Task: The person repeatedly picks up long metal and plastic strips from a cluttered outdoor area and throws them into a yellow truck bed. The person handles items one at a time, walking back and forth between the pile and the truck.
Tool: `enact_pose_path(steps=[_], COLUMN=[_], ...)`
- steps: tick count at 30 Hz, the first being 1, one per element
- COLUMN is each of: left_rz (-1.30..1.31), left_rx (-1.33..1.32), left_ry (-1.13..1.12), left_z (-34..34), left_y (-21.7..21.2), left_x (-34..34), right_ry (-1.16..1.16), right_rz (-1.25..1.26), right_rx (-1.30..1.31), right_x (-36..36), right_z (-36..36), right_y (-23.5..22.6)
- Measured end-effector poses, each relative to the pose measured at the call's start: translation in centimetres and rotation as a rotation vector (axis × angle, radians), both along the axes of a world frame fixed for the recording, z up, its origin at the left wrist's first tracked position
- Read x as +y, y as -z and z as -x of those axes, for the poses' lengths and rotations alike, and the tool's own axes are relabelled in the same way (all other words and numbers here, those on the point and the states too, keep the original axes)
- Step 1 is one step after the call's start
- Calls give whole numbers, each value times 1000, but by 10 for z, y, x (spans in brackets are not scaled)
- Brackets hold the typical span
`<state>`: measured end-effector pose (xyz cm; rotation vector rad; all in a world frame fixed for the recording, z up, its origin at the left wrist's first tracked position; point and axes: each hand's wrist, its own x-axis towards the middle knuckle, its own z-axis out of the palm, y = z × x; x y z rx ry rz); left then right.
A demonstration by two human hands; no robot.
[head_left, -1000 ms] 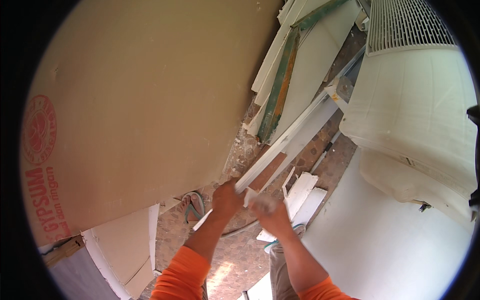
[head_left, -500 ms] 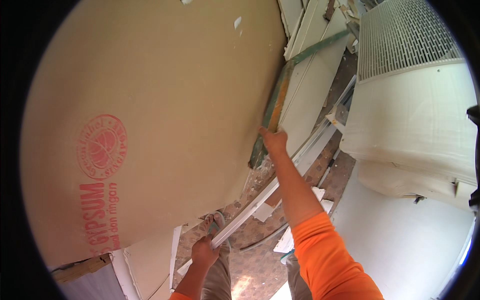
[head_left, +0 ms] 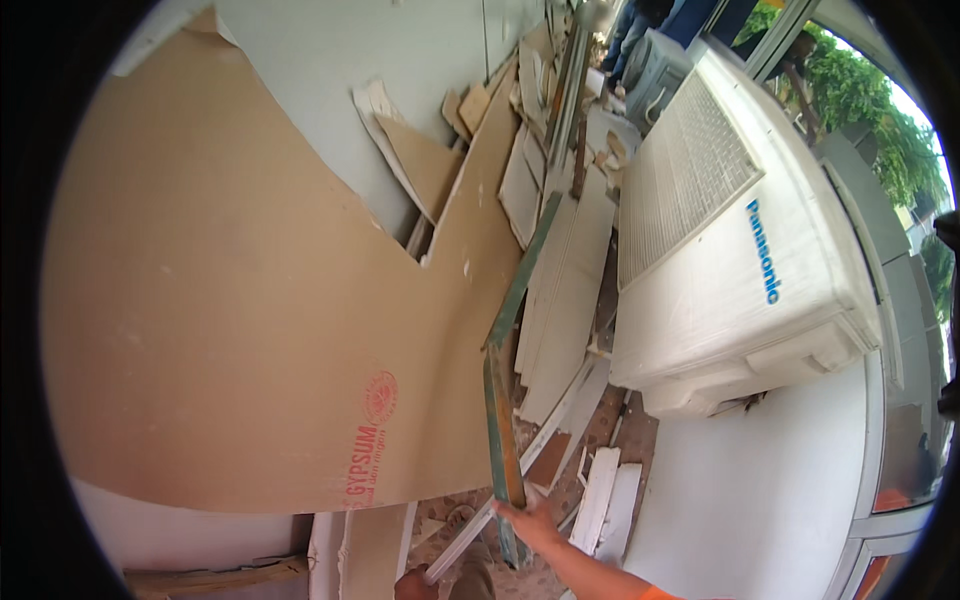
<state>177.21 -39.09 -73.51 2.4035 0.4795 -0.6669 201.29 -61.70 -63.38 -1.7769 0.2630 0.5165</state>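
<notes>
My right hand [head_left: 534,523] is closed round the near section of a long green and orange-brown strip [head_left: 505,440], which is bent at an angle midway. My left hand [head_left: 414,586], partly cut off by the lower edge, grips the near end of a white channel-like strip [head_left: 465,540]. This strip slants away to the right and passes behind the green one. Left of both hands leans a large brown-faced plasterboard sheet [head_left: 230,320] with red print and a broken upper edge. The green strip runs along its right side.
White panels [head_left: 565,290] lie beyond my right hand, with broken board pieces [head_left: 425,165] against the wall. A big white air-conditioner unit [head_left: 740,240] stands at the right. Short white pieces [head_left: 598,500] lie on the floor. People are visible at the far end and beyond the window.
My view has lifted toward the far end, so both hands sit lower in the picture. Each hand keeps its hold on its strip. More of the air-conditioner and the window shows.
</notes>
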Motion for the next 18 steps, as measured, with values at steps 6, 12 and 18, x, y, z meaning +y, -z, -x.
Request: enact_pose_path(steps=[6, 12, 18], left_rz=[-72, -19, -98], left_rx=[140, 110, 178], left_ry=[19, -45, -61], left_z=[61, 185, 287], left_y=[34, -36, -128], left_x=[3, 14, 8], right_ry=[-55, -203, -205], right_rz=[-6, 94, 14], right_rx=[241, 95, 163], right_x=[-50, -142, -207], right_z=[105, 220, 346], right_y=[-61, -94, -138])
